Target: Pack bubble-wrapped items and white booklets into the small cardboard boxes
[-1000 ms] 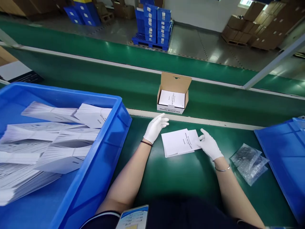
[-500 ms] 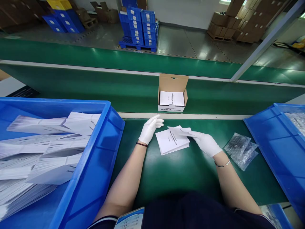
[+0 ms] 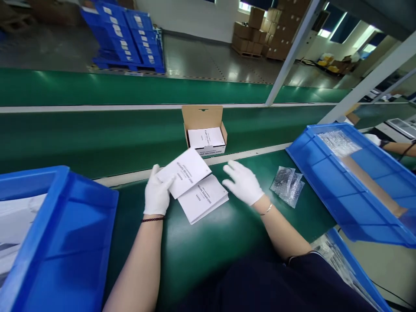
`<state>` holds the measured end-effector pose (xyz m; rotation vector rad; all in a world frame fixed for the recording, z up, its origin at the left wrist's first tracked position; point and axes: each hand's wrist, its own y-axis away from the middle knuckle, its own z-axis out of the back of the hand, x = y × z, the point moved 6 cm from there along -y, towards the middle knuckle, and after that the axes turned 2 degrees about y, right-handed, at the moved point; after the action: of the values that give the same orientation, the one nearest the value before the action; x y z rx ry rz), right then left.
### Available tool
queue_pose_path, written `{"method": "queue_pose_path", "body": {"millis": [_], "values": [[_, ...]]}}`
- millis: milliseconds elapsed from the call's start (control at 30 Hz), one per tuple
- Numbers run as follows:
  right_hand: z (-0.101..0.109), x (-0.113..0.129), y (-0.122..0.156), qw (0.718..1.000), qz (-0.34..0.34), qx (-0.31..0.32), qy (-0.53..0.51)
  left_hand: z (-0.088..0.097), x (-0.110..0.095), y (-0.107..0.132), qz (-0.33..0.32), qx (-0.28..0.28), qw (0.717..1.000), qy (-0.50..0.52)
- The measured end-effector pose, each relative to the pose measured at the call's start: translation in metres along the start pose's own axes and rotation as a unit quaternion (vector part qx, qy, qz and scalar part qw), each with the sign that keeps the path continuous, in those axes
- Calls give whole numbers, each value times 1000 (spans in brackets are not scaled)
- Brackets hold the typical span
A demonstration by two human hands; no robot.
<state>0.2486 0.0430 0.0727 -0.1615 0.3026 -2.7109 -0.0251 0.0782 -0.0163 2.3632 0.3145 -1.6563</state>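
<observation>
The left hand (image 3: 157,193) pinches a booklet (image 3: 188,170) over a small pile (image 3: 202,200) on the table (image 3: 191,264); the right hand (image 3: 242,183), I notice, is empty beside it, fingers spread. Another booklet (image 3: 203,138) already lies in the box (image 3: 202,117); the pile is outside, the lid up.

The held booklet (image 3: 184,172) hides part of the box (image 3: 203,118); the left bin (image 3: 87,234) is cropped.

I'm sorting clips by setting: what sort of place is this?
Probably a packing area in a factory or warehouse: printed booklets lie on a green workbench near an open box, while blue crates and cardboard boxes stand stacked beyond.
</observation>
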Motion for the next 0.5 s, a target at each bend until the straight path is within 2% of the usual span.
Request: {"method": "queue_pose_path", "body": {"millis": [100,200,267,333,433,500], "values": [[23,-83,38,980,-192,20,40,4,1,-3,-5,-20,997,72],[37,-153,89,915,-381,64,118,0,-6,2,-12,-13,993,118],[38,-179,115,874,-453,85,152,-4,-12,6,-20,1,988,155],[33,-189,127,866,-467,99,152,-5,-15,7,-14,8,985,173],[23,-184,117,903,-409,87,101,8,-10,3,23,-28,989,141],[20,-176,104,918,-393,51,16,16,-8,0,22,-37,995,91]]}}
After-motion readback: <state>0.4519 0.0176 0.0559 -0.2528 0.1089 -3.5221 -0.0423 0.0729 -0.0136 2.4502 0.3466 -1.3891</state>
